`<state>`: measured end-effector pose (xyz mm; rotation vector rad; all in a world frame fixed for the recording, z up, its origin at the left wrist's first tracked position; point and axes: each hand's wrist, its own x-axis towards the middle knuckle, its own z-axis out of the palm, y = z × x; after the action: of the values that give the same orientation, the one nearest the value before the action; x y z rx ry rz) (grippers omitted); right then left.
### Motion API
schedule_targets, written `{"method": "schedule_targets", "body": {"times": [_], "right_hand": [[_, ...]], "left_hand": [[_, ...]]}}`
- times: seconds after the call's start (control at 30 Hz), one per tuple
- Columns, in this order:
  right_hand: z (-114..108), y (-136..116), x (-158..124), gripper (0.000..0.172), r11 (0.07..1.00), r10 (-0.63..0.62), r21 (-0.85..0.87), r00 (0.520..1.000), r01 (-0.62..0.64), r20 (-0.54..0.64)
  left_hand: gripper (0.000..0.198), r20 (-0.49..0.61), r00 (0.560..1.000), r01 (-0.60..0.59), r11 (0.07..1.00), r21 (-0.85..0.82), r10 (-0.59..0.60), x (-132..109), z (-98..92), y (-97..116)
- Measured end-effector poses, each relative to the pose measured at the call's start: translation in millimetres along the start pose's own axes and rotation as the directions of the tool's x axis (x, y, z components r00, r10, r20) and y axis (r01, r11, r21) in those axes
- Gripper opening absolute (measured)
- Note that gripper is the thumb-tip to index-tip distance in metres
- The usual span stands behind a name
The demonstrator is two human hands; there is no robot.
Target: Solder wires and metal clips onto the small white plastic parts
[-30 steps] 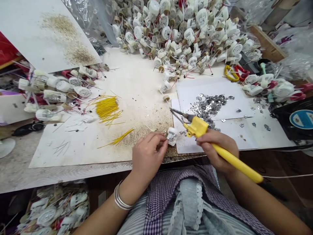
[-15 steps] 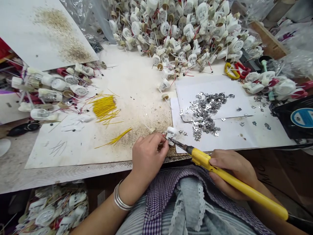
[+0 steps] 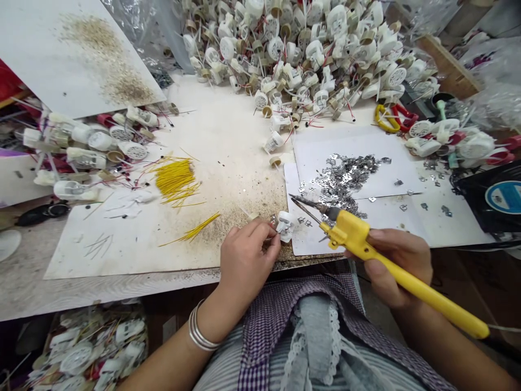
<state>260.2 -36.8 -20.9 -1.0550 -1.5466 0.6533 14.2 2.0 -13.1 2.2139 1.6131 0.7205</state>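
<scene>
My left hand (image 3: 247, 254) pinches a small white plastic part (image 3: 285, 225) against the near edge of the worktable, fingers closed on it. My right hand (image 3: 396, 259) grips a yellow soldering iron (image 3: 391, 269) by its handle. The iron's dark metal tip (image 3: 303, 203) points left and hovers a little above and right of the white part, not touching it. A scatter of small silver metal clips (image 3: 344, 179) lies on white paper just beyond the tip.
A big heap of white plastic parts with wires (image 3: 309, 49) fills the back of the table. More white parts (image 3: 85, 144) lie at left, yellow wire pieces (image 3: 177, 178) in the middle, red and yellow scissors (image 3: 393, 118) at right. A box of parts (image 3: 87, 350) sits below the table edge.
The soldering iron's tip touched the white part half a second ago; it has since lifted up and to the right. My left hand has kept its hold on the part.
</scene>
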Motion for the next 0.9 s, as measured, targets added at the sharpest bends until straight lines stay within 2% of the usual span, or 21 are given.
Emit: {"method": "schedule_targets", "body": {"times": [0.03, 0.1, 0.17, 0.27, 0.37, 0.43, 0.53, 0.6, 0.7, 0.8, 0.9], "right_hand": [[7, 2, 4, 0.039, 0.997, -0.007, 0.078, 1.000, 0.007, -0.003], [23, 4, 16, 0.034, 0.988, -0.005, 0.153, 0.996, -0.008, 0.085], [40, 5, 32, 0.028, 0.999, 0.009, 0.031, 0.986, -0.015, 0.167], [59, 8, 48, 0.030, 0.984, -0.019, -0.168, 0.967, 0.063, 0.253], [70, 13, 53, 0.032, 0.966, -0.015, -0.242, 0.950, 0.095, 0.312], [74, 16, 52, 0.032, 0.962, 0.004, -0.263, 0.956, 0.077, 0.295], [76, 17, 54, 0.032, 0.963, 0.046, -0.269, 0.971, 0.019, 0.233], [77, 17, 57, 0.031, 0.963, 0.092, -0.267, 0.975, -0.035, 0.201], [78, 18, 65, 0.030, 0.962, 0.161, -0.246, 0.973, -0.118, 0.163], [79, 20, 72, 0.032, 0.961, 0.226, -0.197, 0.964, -0.196, 0.143], [82, 23, 77, 0.032, 0.961, 0.254, -0.144, 0.958, -0.235, 0.131]], "left_hand": [[0.008, -0.002, 1.000, 0.001, 1.000, 0.000, -0.001, 0, -0.1, 0], [0.007, -0.004, 1.000, -0.001, 1.000, 0.001, 0.001, -1, -1.7, 1], [0.006, 0.001, 1.000, -0.027, 1.000, 0.000, 0.027, -2, -6.0, -1], [0.020, -0.035, 0.997, -0.061, 0.997, 0.044, 0.062, -2, -18.2, -14], [0.027, -0.088, 0.996, 0.025, 0.959, 0.284, 0.000, -1, -34.4, -41], [0.025, -0.070, 0.995, 0.099, 0.876, 0.473, -0.075, -1, -43.7, -62], [0.015, -0.001, 0.991, 0.112, 0.820, 0.562, -0.134, -1, -51.8, -84], [0.014, 0.003, 0.995, 0.086, 0.853, 0.515, -0.103, -2, -53.9, -89], [0.014, -0.086, 0.995, 0.071, 0.943, 0.325, -0.045, -4, -53.8, -87], [0.009, -0.187, 0.980, 0.079, 0.996, 0.050, -0.069, -5, -49.0, -76], [0.005, -0.203, 0.976, 0.048, 0.989, -0.140, -0.076, -6, -37.9, -60]]}}
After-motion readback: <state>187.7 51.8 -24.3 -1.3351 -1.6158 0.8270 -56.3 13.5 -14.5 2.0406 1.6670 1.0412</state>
